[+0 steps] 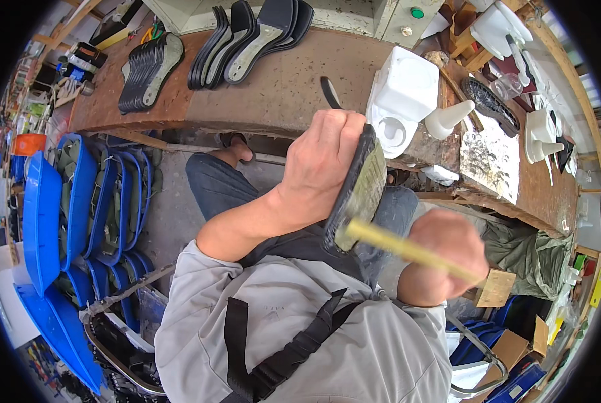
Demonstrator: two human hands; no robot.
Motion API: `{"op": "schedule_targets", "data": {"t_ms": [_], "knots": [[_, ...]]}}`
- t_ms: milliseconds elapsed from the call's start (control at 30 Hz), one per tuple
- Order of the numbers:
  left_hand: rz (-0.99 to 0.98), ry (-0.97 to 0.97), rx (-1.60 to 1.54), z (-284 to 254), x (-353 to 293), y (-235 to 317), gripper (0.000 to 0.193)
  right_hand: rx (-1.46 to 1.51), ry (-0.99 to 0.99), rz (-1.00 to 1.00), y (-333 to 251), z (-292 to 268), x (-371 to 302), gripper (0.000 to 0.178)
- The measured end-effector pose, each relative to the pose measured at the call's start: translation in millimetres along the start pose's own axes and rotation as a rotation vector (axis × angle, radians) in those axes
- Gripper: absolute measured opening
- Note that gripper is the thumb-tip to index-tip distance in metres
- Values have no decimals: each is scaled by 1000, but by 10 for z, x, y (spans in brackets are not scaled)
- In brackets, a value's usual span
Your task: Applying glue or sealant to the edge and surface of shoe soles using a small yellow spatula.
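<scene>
My left hand (324,164) grips a black-rimmed shoe sole (367,178) by its edge and holds it tilted above my lap. The sole's greenish inner face is turned toward my right side. In my closed right hand (448,252), blurred by motion, is a long yellow stick (408,248) shaped like a brush handle. Its far end lies over the lower end of the sole; whether it touches, and whether it has bristles, I cannot tell. Beyond my left hand, a white plastic container (408,87) with a round opening stands on the bench edge.
Stacked dark insoles (151,70) and more grey-topped ones (263,40) lie on the brown workbench (314,67). A white nozzle-shaped piece (448,119) and a black sole (490,105) are at the right. Blue bins (75,195) holding green pieces stand at the left.
</scene>
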State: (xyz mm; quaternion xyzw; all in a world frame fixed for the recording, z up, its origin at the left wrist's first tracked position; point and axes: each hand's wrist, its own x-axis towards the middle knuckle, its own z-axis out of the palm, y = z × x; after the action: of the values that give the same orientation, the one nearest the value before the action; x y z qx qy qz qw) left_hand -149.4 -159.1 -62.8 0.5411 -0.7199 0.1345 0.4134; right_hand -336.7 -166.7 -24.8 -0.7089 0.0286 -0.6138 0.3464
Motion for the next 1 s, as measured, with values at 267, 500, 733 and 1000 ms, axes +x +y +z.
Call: {"op": "schedule_targets", "data": {"t_ms": [267, 500, 733, 1000], "knots": [[-155, -243, -349, 12, -71, 64, 53, -2, -335, -210, -66, -38, 212, 7], [-463, -388, -1263, 44, -162, 64, 42, -50, -361, -235, -35, -69, 164, 13], [-629, -475, -1506, -42, -254, 75, 46, -130, -321, -243, -65, -120, 139, 12], [-438, -659, -1252, -278, -170, 58, 52, -153, -256, -284, -66, -166, 61, 8]]}}
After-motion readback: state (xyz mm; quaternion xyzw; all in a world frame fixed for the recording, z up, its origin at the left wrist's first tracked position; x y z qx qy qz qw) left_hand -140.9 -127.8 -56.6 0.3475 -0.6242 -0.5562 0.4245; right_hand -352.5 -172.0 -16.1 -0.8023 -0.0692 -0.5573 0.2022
